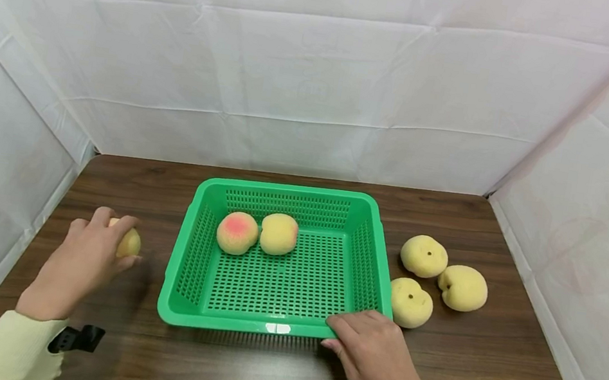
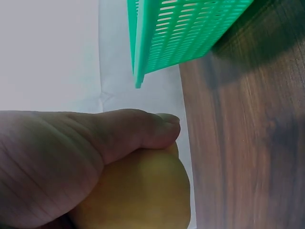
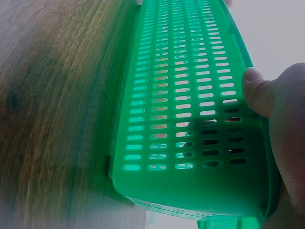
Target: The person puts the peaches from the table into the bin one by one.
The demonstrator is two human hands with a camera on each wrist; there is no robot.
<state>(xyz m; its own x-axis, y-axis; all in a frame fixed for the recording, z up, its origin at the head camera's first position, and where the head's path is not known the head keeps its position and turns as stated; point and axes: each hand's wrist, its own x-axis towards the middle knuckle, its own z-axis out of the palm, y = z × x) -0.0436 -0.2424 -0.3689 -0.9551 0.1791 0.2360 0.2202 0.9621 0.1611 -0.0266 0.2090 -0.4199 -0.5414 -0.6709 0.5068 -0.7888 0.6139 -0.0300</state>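
Observation:
On the left side of the table, my left hand [image 1: 87, 257] grips a yellow peach [image 1: 129, 243], its fingers over the top and its thumb at the near side. The left wrist view shows the thumb lying along this peach [image 2: 143, 191]. My right hand [image 1: 375, 352] holds the near right corner of a green plastic basket [image 1: 273, 326], thumb outside the wall and fingers over the rim. Inside the basket, towards the back left, sit a pink-blushed peach [image 1: 237, 233] and a yellow peach [image 1: 278, 234] side by side.
Right of the basket lie three yellow peaches, one at the back [image 1: 424, 256], one farther right [image 1: 463, 288] and one close to the basket wall [image 1: 410, 303]. White sheeting [image 1: 307, 86] stands behind and on both sides of the dark wooden table [image 1: 268, 367].

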